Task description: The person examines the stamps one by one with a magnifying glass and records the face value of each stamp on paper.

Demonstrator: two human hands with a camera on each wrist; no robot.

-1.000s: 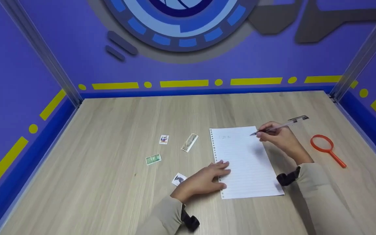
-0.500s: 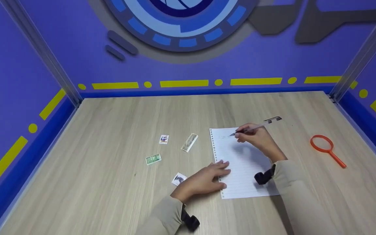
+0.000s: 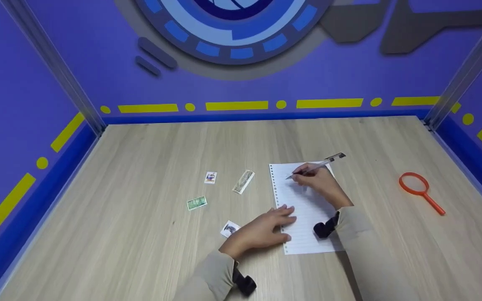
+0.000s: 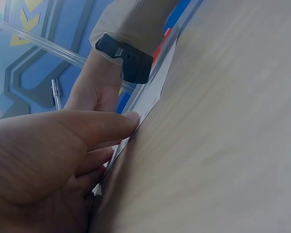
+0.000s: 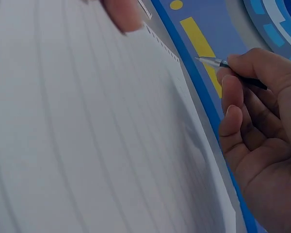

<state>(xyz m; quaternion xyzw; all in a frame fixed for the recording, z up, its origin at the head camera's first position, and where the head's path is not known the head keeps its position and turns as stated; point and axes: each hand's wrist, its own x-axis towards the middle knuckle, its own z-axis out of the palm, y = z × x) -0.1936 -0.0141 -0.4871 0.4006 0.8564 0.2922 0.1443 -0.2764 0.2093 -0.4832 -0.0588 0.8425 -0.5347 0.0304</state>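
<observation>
A pen (image 3: 320, 164) is pinched in my right hand (image 3: 318, 182), its tip near the upper left of a lined sheet of paper (image 3: 308, 230). In the right wrist view the pen's tip (image 5: 211, 61) shows apart from the paper, with the fingers curled round the barrel. My left hand (image 3: 264, 230) rests with spread fingers on the sheet's punched left edge. The left wrist view shows its thumb (image 4: 111, 127) lying on the paper's edge. A stamp with a dark picture (image 3: 229, 228) lies partly hidden beside the left hand. The handwriting near the top is mostly covered.
Left of the paper lie a long stamp (image 3: 243, 182), a small colourful stamp (image 3: 210, 177) and a green stamp (image 3: 197, 203). An orange magnifying glass (image 3: 421, 190) lies on the right of the wooden table (image 3: 140, 167). Blue panels (image 3: 241, 92) enclose the back and sides.
My right hand has moved left across the paper with the pen, then slightly nearer to me. The left hand has stayed in place on the sheet.
</observation>
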